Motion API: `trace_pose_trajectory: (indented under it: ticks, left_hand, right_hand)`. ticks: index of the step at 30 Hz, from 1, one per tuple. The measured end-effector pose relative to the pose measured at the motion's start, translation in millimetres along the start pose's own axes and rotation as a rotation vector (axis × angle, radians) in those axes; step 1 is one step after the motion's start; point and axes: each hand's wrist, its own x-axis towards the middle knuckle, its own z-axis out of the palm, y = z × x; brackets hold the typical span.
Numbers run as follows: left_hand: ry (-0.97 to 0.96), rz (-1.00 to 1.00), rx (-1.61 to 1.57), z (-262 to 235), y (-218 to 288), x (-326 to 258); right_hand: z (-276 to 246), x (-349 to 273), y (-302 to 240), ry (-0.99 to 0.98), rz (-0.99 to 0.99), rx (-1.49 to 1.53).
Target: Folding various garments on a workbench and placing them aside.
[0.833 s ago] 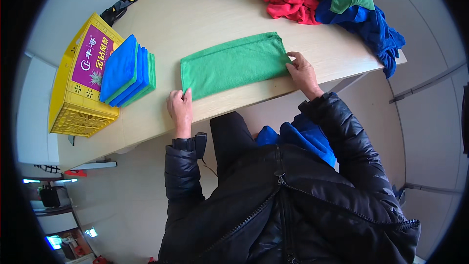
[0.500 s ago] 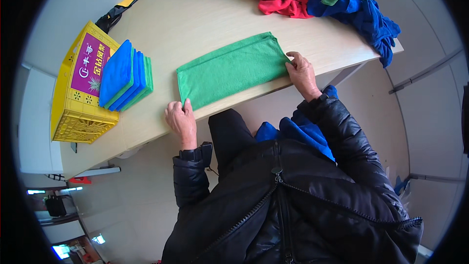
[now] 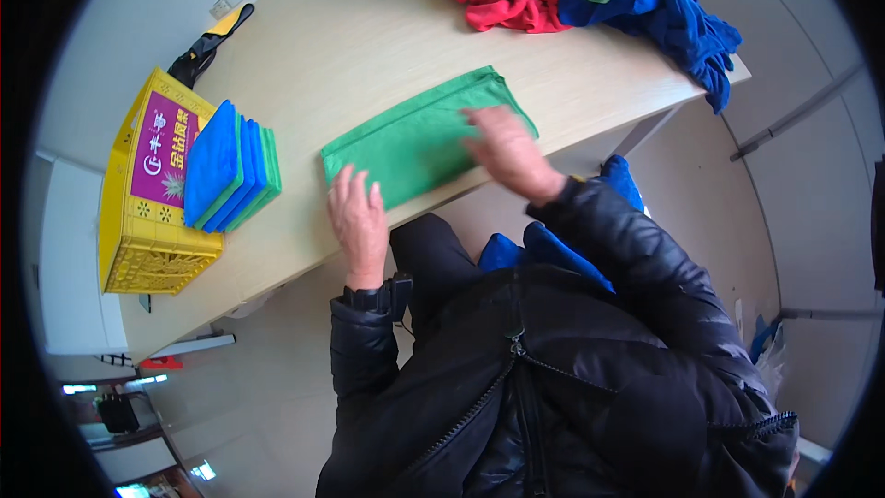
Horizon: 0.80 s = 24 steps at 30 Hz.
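A green towel (image 3: 406, 140), folded into a long rectangle, lies flat near the table's front edge. My left hand (image 3: 358, 221) rests its fingers, spread a little, on the towel's near left corner. Over the right half of the towel is my right hand (image 3: 509, 149), partly blurred, its fingers stretched out toward the left. Whether the right hand touches the cloth I cannot tell. To the left, a stack of folded blue and green towels (image 3: 228, 171) leans against a yellow plastic crate (image 3: 164, 254).
A heap of loose red, blue, green and brown cloths (image 3: 516, 2) lies along the far right of the table (image 3: 304, 74). A black and yellow strap-like item (image 3: 201, 51) is by the wall near a socket (image 3: 227, 2). More blue cloth (image 3: 553, 254) hangs below the table edge.
My right hand has left the towel's right edge and moved left over the cloth. The left hand has shifted from pinching the corner to lying on it with loosened fingers.
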Motion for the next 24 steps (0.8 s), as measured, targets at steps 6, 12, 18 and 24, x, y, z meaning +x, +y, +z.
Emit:
trace_pose_trajectory:
  ticks: [6, 12, 18, 24]
  left_hand:
    - [-0.245, 0.206, 0.007, 55, 8, 28]
    - [-0.369, 0.034, 0.175, 53, -15, 21]
    - [-0.392, -0.099, 0.156, 43, -55, 17]
    - [-0.403, -0.275, 0.239, 28, -63, 20]
  right_hand:
    - [69, 7, -23, -0.223, -0.007, -0.148]
    - [45, 1, 34, -0.275, 0.096, -0.441]
    - [13, 8, 68, -0.281, 0.173, -0.48]
    - [4, 18, 69, -0.332, 0.209, -0.578]
